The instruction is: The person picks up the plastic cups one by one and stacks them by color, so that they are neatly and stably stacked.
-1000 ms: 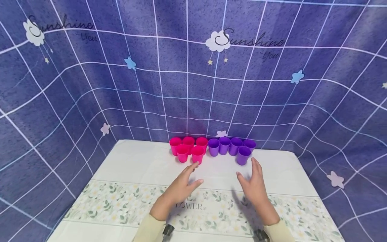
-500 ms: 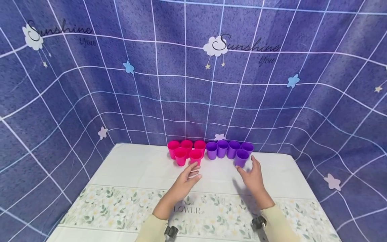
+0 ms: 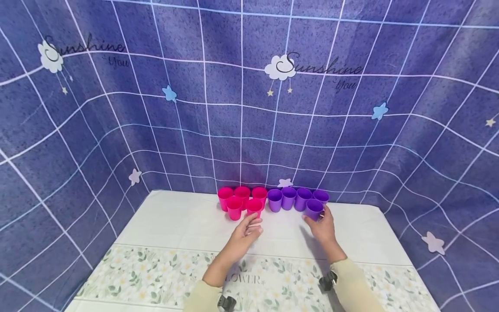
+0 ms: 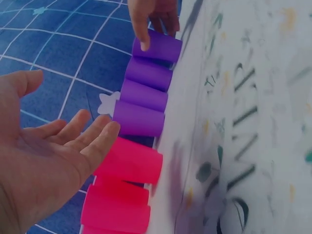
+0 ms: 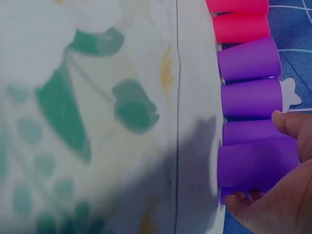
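Note:
Upright pink cups (image 3: 234, 209) and purple cups (image 3: 275, 200) stand side by side against the back of the table. My right hand (image 3: 324, 226) is around the front purple cup (image 3: 313, 211), thumb on its left and fingers on its right. In the right wrist view that purple cup (image 5: 257, 165) lies between thumb and fingers. My left hand (image 3: 241, 238) is held before the front pink cup (image 3: 254, 207), fingers spread and loosely bent, holding nothing. The left wrist view shows the left palm (image 4: 46, 165) beside a pink cup (image 4: 131, 163); whether the fingertips touch it I cannot tell.
A white table cover (image 3: 175, 221) with a flowered band (image 3: 148, 268) lies under the hands. A blue gridded curtain (image 3: 234, 143) rises right behind the cups and along both sides. Dark straps with small devices (image 3: 328, 281) sit at the wrists.
My right hand has moved forward to the front purple cup and closed its fingers around it. The left hand has stayed close to the front pink cup. The head view has tilted slightly up.

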Demonstrator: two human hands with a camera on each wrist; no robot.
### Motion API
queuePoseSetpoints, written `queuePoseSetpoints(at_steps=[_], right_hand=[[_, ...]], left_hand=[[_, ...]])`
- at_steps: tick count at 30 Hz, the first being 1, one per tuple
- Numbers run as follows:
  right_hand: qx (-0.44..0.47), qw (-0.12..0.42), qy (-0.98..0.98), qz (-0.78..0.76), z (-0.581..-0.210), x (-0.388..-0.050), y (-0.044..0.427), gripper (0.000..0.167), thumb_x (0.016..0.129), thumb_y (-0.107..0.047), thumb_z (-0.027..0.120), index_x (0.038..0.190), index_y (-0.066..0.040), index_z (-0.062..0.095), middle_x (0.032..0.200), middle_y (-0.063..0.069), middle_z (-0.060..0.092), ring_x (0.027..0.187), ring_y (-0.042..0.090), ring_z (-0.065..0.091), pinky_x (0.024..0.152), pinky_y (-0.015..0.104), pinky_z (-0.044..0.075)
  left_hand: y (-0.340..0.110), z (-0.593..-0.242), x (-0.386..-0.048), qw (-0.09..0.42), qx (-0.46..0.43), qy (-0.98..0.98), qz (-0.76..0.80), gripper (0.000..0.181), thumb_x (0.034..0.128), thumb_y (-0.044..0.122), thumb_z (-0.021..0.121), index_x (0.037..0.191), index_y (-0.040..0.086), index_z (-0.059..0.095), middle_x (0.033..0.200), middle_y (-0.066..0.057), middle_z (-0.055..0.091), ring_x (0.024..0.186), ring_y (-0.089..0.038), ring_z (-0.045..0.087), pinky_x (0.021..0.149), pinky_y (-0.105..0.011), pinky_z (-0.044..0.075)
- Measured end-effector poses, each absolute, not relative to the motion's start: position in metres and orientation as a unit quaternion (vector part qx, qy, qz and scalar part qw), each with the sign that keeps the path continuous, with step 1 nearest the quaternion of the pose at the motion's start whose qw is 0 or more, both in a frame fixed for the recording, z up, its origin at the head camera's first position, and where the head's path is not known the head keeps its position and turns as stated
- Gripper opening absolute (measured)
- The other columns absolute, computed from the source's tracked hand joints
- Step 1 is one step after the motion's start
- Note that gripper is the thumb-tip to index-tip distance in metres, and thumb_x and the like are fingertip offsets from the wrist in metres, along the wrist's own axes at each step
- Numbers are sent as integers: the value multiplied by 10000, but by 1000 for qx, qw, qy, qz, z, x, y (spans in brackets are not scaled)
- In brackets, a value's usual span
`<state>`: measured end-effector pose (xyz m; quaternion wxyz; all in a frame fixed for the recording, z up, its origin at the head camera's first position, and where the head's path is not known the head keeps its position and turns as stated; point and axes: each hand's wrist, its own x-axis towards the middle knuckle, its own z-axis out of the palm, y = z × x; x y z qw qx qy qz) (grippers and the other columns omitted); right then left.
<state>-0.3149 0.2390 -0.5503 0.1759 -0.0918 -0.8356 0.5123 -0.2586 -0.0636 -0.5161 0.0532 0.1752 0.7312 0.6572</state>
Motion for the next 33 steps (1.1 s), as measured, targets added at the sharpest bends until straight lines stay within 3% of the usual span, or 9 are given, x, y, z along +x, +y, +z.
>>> queuePoseSetpoints(at_steps=[9,20,25,29,33], right_hand=[[-119,205,-811,535,-550,-316,230,631,937,-96,737,1441,116,423,1346,381,578,1217,513,598,1098,601,479],[-81,150,-813,557,-545,-297,211,619,964,-126,740,1467,57,430,1368,297,573,1232,445,618,1089,539,542],[-69,127,-809,570,-537,-286,193,664,950,-157,767,1495,24,435,1344,261,598,1219,393,641,1042,450,587],[-39,105,-804,584,-532,-277,176,624,931,-178,796,1447,-17,484,1333,226,614,1197,348,658,973,349,613],[0,89,-795,600,-526,-269,155,608,898,-142,826,1419,-33,532,1320,206,635,1166,327,670,895,260,604]], left_hand=[[-48,-517,-263,61,178,726,662,620,1054,155,626,1597,1,372,1543,-221,541,1431,-429,540,1158,-381,519],[-49,-521,-267,70,181,731,654,662,1043,161,649,1599,-39,350,1555,-226,550,1480,-436,499,1175,-403,499],[-53,-524,-270,66,187,721,663,649,1032,122,656,1582,-64,366,1544,-263,546,1471,-462,500,1160,-389,512],[-58,-528,-275,72,188,714,670,687,991,110,714,1583,-22,393,1557,-225,552,1470,-407,523,1159,-386,518],[-65,-534,-283,80,197,707,674,760,936,80,779,1587,-7,397,1567,-207,551,1471,-411,520,1214,-518,450]])
